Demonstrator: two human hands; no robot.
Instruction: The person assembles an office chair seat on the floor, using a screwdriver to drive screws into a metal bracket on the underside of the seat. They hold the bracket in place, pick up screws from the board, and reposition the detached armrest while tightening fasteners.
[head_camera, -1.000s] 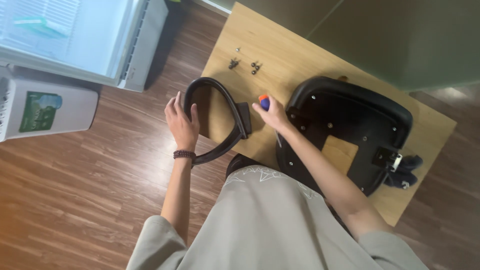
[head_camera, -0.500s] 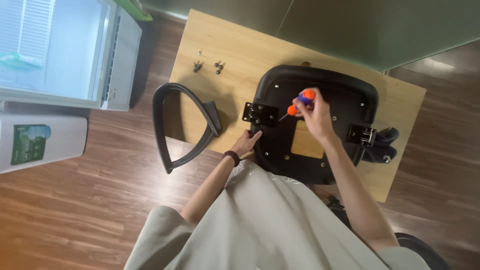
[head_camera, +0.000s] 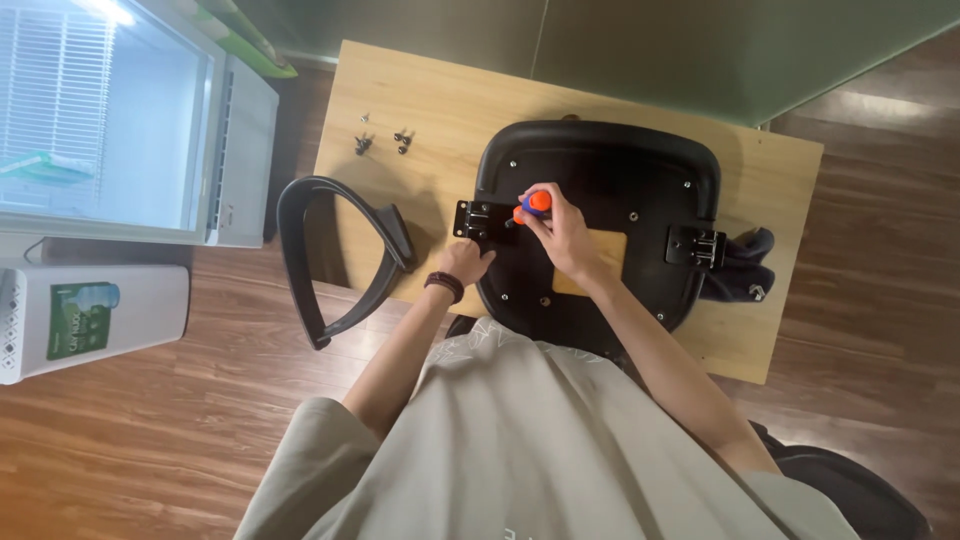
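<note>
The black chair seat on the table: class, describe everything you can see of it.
The chair seat is a black, rounded shell that looks like plastic, lying underside up on the wooden table. A pale wooden square shows at its middle and small screw holes dot its surface. Black metal brackets sit at its left edge and right edge. The left hand rests by the left bracket; the right hand holds an orange-handled screwdriver over it.

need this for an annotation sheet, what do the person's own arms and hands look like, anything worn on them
Both forearms are bare, with no gloves on either hand. The left hand has a dark beaded bracelet round the wrist; the right hand shows no band or watch. Loose short sleeves of a light grey-beige shirt cover the upper arms.
</note>
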